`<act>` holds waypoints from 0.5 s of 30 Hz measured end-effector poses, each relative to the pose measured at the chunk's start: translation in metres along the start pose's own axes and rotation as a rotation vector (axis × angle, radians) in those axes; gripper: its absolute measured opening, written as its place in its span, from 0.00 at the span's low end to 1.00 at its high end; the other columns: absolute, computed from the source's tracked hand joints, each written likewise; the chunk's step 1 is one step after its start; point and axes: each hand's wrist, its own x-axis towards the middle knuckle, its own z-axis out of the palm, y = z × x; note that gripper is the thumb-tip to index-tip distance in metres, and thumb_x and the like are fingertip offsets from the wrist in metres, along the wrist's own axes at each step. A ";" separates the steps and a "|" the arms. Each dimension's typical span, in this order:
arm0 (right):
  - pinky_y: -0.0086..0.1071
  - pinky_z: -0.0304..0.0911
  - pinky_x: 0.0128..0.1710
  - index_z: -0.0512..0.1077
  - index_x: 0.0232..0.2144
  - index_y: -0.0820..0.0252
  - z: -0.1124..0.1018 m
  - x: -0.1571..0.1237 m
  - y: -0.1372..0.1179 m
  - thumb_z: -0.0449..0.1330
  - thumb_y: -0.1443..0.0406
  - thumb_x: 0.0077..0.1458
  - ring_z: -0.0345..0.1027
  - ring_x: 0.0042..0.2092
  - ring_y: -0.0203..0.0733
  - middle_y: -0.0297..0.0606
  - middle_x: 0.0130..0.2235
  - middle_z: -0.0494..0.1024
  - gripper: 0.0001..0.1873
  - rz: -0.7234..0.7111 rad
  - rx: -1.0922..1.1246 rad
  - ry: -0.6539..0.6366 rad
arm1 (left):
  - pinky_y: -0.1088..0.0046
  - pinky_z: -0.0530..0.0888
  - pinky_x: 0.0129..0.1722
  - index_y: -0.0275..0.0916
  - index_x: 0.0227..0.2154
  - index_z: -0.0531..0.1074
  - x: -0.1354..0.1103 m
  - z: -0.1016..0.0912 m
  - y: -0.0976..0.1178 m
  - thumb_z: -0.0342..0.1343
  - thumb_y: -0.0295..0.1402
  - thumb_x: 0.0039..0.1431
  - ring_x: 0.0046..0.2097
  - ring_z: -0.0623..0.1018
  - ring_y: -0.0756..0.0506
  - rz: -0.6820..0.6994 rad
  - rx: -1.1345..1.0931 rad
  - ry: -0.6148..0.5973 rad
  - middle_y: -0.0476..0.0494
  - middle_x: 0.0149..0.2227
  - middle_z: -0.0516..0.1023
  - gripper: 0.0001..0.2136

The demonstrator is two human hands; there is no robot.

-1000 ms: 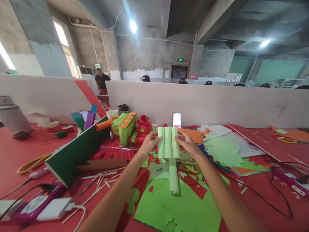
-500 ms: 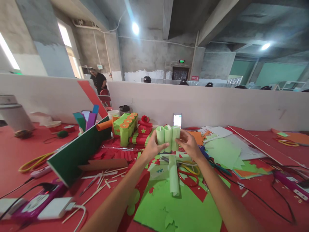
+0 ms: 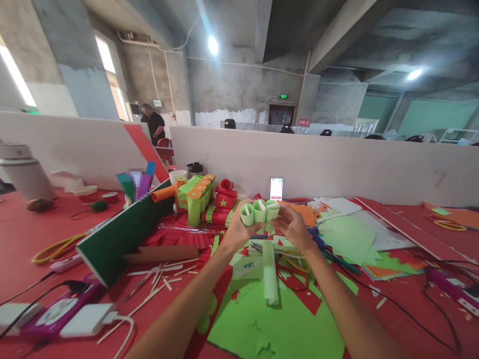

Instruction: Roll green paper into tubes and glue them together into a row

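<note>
Three light green paper tubes (image 3: 260, 212) stand side by side in a row between my hands, their open ends tipped toward me with white strips showing inside. My left hand (image 3: 237, 227) grips the row from the left, and my right hand (image 3: 291, 225) closes on its right end. Below them a single pale green paper roll (image 3: 270, 274) lies on a bright green sheet (image 3: 299, 319). Red-handled scissors (image 3: 294, 280) and yellow-handled scissors (image 3: 299, 261) lie just right of that roll.
Behind on the left stand green paper pieces with orange star tops (image 3: 198, 194) and red rolls (image 3: 225, 199). A dark green board (image 3: 123, 234) leans at left, near a purple power strip (image 3: 60, 309). A phone (image 3: 276, 188) stands by the white partition (image 3: 318, 164). Paper sheets (image 3: 348, 229) lie right.
The three tubes have tilted from nearly upright so that their open ends now face me. Both hands keep their hold and have turned with them.
</note>
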 end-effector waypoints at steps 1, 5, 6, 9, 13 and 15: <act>0.41 0.67 0.50 0.73 0.44 0.55 0.000 0.000 0.001 0.71 0.56 0.43 0.72 0.48 0.49 0.41 0.46 0.78 0.25 -0.002 0.004 -0.004 | 0.66 0.69 0.49 0.40 0.49 0.64 0.000 0.000 -0.001 0.67 0.36 0.46 0.49 0.73 0.40 -0.010 -0.004 -0.003 0.41 0.48 0.73 0.28; 0.40 0.68 0.48 0.73 0.46 0.53 0.001 0.000 0.002 0.70 0.57 0.45 0.72 0.47 0.48 0.40 0.48 0.78 0.25 -0.018 0.029 -0.016 | 0.64 0.68 0.51 0.39 0.50 0.64 0.002 -0.001 -0.004 0.68 0.37 0.45 0.51 0.73 0.39 -0.043 -0.034 -0.008 0.39 0.50 0.73 0.29; 0.39 0.68 0.48 0.72 0.47 0.53 0.001 0.000 0.003 0.70 0.57 0.45 0.72 0.48 0.48 0.40 0.48 0.77 0.25 -0.019 0.032 -0.012 | 0.63 0.68 0.52 0.39 0.51 0.64 0.002 -0.001 -0.005 0.68 0.37 0.45 0.52 0.73 0.39 -0.053 -0.053 -0.007 0.39 0.51 0.72 0.30; 0.39 0.68 0.47 0.72 0.47 0.54 0.001 0.002 0.005 0.69 0.56 0.46 0.72 0.47 0.48 0.41 0.47 0.77 0.25 0.008 0.011 0.042 | 0.62 0.69 0.53 0.40 0.54 0.61 0.003 0.000 -0.008 0.67 0.39 0.47 0.54 0.72 0.38 -0.138 -0.128 -0.007 0.38 0.54 0.71 0.32; 0.38 0.70 0.43 0.71 0.47 0.56 -0.004 0.006 0.014 0.67 0.54 0.47 0.74 0.43 0.47 0.42 0.44 0.79 0.25 0.103 0.006 0.130 | 0.63 0.73 0.48 0.41 0.56 0.60 0.003 -0.001 -0.016 0.65 0.42 0.48 0.52 0.74 0.38 -0.344 -0.253 -0.025 0.38 0.52 0.73 0.33; 0.38 0.70 0.41 0.69 0.49 0.56 -0.008 0.008 0.022 0.66 0.53 0.48 0.74 0.42 0.47 0.42 0.43 0.79 0.27 0.168 0.026 0.159 | 0.63 0.74 0.44 0.41 0.54 0.63 0.003 -0.003 -0.023 0.64 0.44 0.50 0.48 0.77 0.39 -0.467 -0.283 -0.023 0.38 0.50 0.75 0.30</act>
